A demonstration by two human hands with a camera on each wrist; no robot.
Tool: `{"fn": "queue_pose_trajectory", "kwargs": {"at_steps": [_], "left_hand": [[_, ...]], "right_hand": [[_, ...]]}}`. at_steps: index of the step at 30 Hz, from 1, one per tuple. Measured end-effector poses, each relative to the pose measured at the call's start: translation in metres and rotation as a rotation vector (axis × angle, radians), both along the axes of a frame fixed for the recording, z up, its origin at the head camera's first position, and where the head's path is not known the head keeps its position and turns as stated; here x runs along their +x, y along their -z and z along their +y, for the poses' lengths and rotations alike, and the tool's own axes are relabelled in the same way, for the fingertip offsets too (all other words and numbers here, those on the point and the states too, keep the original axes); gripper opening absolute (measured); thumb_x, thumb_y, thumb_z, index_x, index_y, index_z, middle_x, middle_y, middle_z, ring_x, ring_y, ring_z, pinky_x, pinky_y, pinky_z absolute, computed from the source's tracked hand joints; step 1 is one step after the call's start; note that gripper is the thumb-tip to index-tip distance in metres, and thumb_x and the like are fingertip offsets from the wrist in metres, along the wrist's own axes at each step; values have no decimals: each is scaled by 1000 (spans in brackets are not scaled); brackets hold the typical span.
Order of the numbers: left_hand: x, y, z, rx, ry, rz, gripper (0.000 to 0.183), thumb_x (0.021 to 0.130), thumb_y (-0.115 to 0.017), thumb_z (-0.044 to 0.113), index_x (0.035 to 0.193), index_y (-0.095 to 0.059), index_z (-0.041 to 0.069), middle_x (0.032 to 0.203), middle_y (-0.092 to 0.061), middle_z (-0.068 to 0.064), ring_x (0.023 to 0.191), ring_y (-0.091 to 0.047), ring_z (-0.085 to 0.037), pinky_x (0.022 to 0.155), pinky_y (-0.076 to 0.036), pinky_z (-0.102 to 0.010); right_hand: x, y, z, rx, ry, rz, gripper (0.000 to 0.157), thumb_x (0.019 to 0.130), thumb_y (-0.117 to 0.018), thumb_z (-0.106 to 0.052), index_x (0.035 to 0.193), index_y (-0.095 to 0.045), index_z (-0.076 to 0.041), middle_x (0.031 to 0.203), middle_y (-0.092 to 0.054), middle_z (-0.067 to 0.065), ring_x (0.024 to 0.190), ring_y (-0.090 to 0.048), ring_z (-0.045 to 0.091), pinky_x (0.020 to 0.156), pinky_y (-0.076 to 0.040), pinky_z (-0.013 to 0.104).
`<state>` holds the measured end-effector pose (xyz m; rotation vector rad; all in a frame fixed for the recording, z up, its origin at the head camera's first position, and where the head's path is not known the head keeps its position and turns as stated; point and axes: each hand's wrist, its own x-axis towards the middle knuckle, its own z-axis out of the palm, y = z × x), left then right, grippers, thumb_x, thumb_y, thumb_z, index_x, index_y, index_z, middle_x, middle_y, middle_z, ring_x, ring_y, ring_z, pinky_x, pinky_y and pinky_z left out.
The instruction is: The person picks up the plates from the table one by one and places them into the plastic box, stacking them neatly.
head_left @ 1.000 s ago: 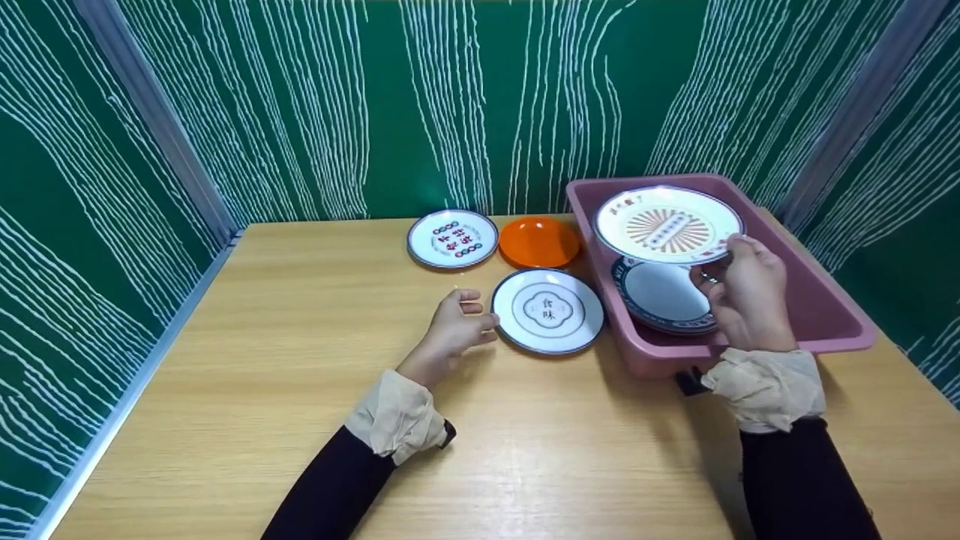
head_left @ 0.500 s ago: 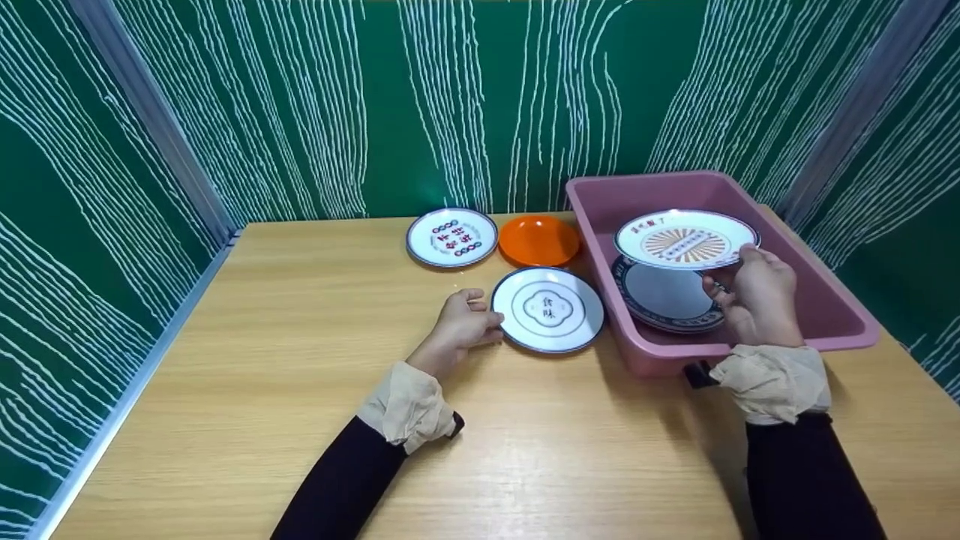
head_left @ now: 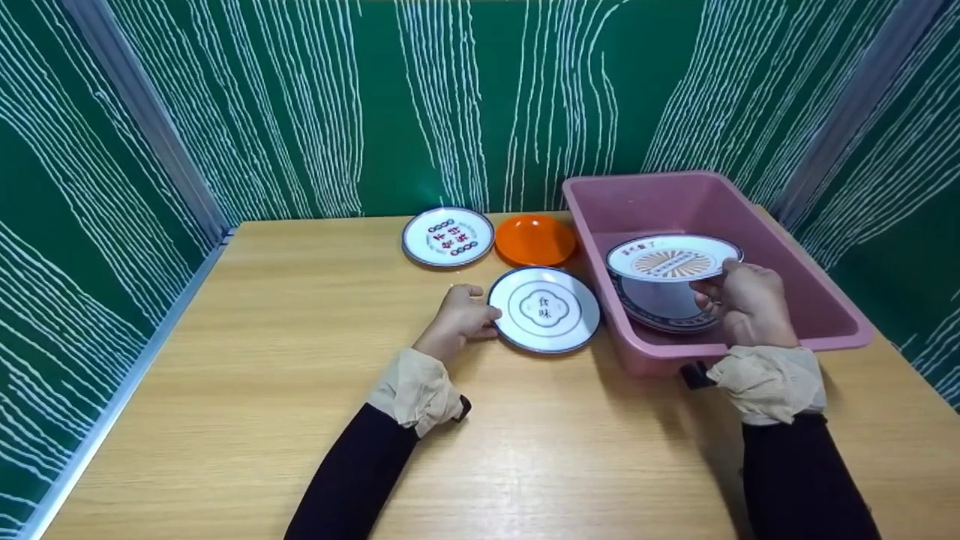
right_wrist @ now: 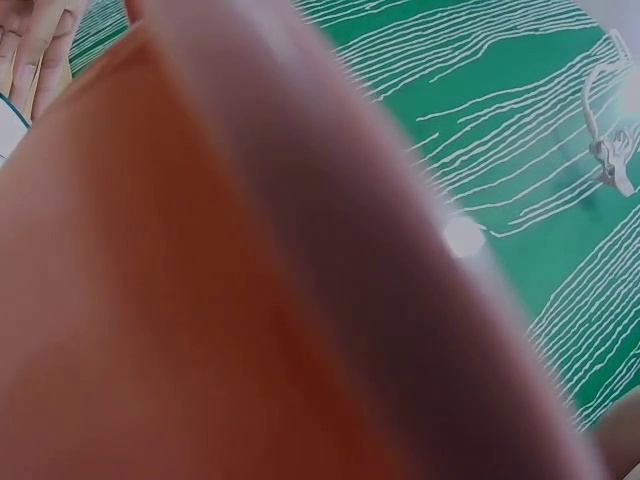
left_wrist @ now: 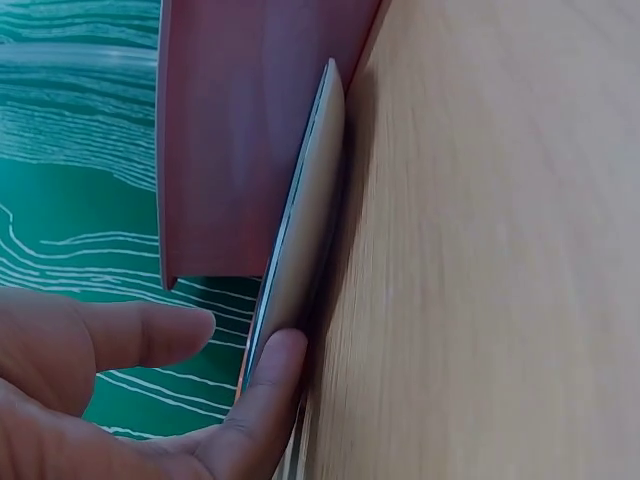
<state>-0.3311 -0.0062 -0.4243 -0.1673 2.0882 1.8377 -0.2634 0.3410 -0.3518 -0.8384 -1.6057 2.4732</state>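
In the head view, my right hand (head_left: pixel 754 304) pinches the near right rim of a white plate (head_left: pixel 673 259) with an orange sunburst print. It tilts inside the pink basin (head_left: pixel 832 330), over a white plate with a dark patterned rim (head_left: pixel 660 301). My left hand (head_left: pixel 463 319) is at the left edge of a white plate with a blue rim (head_left: pixel 544 309) lying on the table. In the left wrist view, one fingertip (left_wrist: pixel 283 352) touches that plate's edge (left_wrist: pixel 310 210), while another finger stands apart from it. The basin's wall hides most of the right wrist view.
An orange plate (head_left: pixel 534 240) lies behind the blue-rimmed plate, beside the basin. To its left is a white plate with red characters (head_left: pixel 448 237). The wooden table (head_left: pixel 300 337) meets green walls (head_left: pixel 300 112) at the back and sides.
My right hand has lowered the sunburst plate deeper into the basin, closer to the dark-rimmed plate. My left hand has moved slightly right, up to the blue-rimmed plate's edge.
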Motion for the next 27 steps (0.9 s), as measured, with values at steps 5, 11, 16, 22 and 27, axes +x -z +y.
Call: {"fn": "queue_pose_trajectory", "kwargs": {"at_steps": [5, 11, 16, 22, 27], "left_hand": [[-2, 3, 2, -36, 7, 9, 57, 90, -66, -11, 143, -46, -10, 117, -59, -19, 77, -65, -19, 76, -64, -34], [-2, 5, 4, -27, 19, 16, 49, 84, -60, -19, 133, -56, -10, 112, -59, -17, 74, -67, -20, 70, -64, -31], [-2, 7, 5, -49, 17, 16, 49, 84, -59, -19, 132, -56, -10, 111, -59, -17, 73, -66, -19, 71, -64, -30], [-2, 7, 4, -42, 22, 15, 48, 84, -59, -19, 132, -57, -10, 110, -59, -16, 73, -66, -19, 70, -64, -30], [-3, 6, 5, -56, 9, 1, 48, 86, -60, -18, 132, -58, -7, 111, -60, -15, 73, -66, -18, 70, -64, -29]], "right_hand": [[1, 4, -1, 8, -22, 2, 21, 111, -32, -20, 118, -42, -4, 75, -70, 8, 64, -67, 17, 50, -55, 27], [3, 7, -1, 49, -14, -1, 23, 109, -33, -19, 118, -45, -1, 71, -70, 8, 61, -67, 16, 49, -56, 27], [3, 7, -1, 35, -38, -27, 22, 109, -38, -20, 124, -43, -4, 78, -69, 7, 67, -66, 17, 54, -59, 27], [3, 0, 1, -109, -9, -110, 51, 104, -59, -31, 146, -33, -17, 88, -66, 7, 80, -67, 17, 65, -63, 32], [3, 0, 3, -149, -20, -85, 42, 102, -63, -32, 134, -43, -15, 82, -71, 5, 77, -70, 16, 61, -61, 35]]}}
